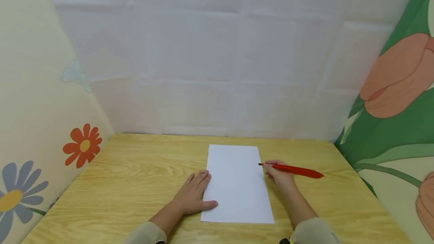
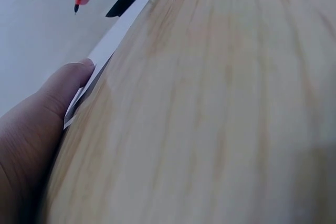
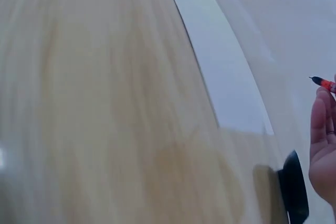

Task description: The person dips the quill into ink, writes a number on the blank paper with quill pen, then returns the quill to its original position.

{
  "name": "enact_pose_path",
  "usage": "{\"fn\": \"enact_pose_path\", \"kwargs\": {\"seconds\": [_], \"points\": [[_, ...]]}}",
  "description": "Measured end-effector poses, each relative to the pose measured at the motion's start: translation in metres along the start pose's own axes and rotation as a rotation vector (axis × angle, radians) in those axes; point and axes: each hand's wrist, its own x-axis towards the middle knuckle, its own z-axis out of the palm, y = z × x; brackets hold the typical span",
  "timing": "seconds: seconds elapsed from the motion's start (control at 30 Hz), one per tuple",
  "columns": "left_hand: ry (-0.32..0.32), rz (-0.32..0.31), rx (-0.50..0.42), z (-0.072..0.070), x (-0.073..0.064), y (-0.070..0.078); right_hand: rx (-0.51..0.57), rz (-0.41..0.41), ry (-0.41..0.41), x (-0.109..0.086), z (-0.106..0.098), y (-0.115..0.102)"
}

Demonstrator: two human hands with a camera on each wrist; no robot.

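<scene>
A blank white sheet of paper [image 1: 235, 183] lies on the wooden table. My left hand [image 1: 194, 195] rests flat at its left edge, fingers straight, with the thumb [image 2: 71, 77] over the paper's lower left part. Beside the right edge, my right hand [image 1: 280, 178] pinches a red pen [image 1: 298, 170] with a dark tip and a long, broad, quill-like body. The pen points left, its tip over the paper's right edge in the head view. In the right wrist view the pen's tip [image 3: 317, 81] is held up above the table surface.
The table [image 1: 142, 168] has a wood-grain top. A creased white sheet [image 1: 203, 55] hangs behind it. Walls with large printed flowers [image 1: 81, 145] stand at both sides. A black piece [image 3: 294, 190] shows near my right wrist.
</scene>
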Motion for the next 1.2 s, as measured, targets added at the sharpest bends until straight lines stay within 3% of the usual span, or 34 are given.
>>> {"fn": "enact_pose_path", "kwargs": {"seconds": [0.17,0.37,0.53,0.83,1.2], "points": [[0.0,-0.005,0.002,0.0,0.0,0.001,-0.049,0.001,0.002,0.004,0.017,0.001],[0.0,-0.002,0.008,0.0,0.0,0.002,-0.001,-0.012,0.001,0.007,0.032,0.006],[-0.002,-0.007,0.012,0.0,-0.001,0.003,-0.028,0.002,-0.004,0.011,0.042,0.008],[0.0,-0.013,0.029,0.001,0.0,0.003,0.005,0.027,0.013,0.02,0.054,0.012],[0.011,-0.01,0.033,0.001,-0.001,0.004,-0.067,0.068,0.069,0.035,0.064,0.013]]}}
